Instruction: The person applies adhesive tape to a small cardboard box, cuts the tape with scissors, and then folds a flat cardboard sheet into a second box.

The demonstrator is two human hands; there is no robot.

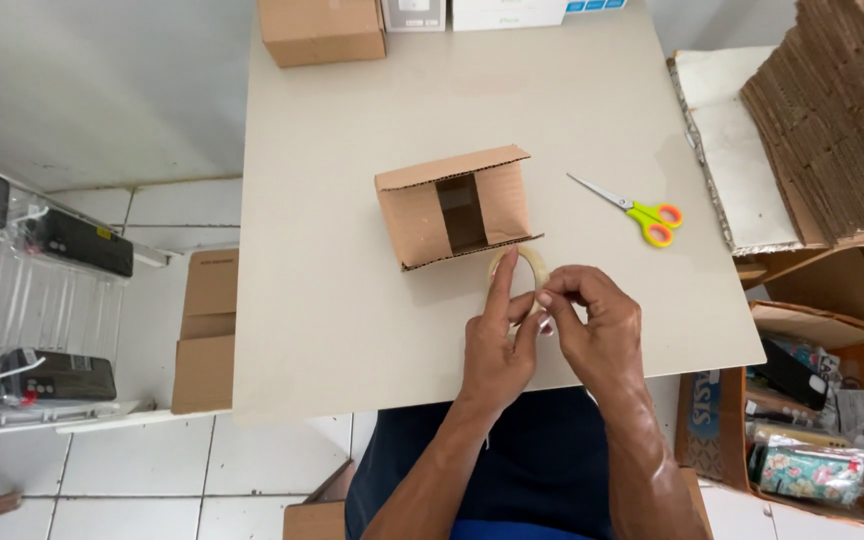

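- My right hand (600, 330), lower centre of the frame, has thumb and forefinger pressed together in a pinch at the near edge of the tape roll (518, 272); the strip's free end is too small to make out between them.
- My left hand (497, 345), just left of it, braces the roll: forefinger laid straight up across the ring, the remaining fingers curled against its lower rim.
- The tape roll stands on edge between both hands, its upper arc touching or nearly touching the lower right corner of the small cardboard box (457, 206).
- The box lies at the centre of the frame on the pale table (332, 300), formed but with a dark gap showing between its flaps; I see no tape on that seam.
- Judged from this, the folding is done and the sealing is left; no strip is drawn out from the roll yet.
- The scissors (632, 207), yellow and orange handles, lie right of the box, apart from both hands and untouched.
- A stack of flat cardboard (832, 110) fills the upper right of the frame.
- Another brown box (320, 30) sits at the table's far edge, upper centre.
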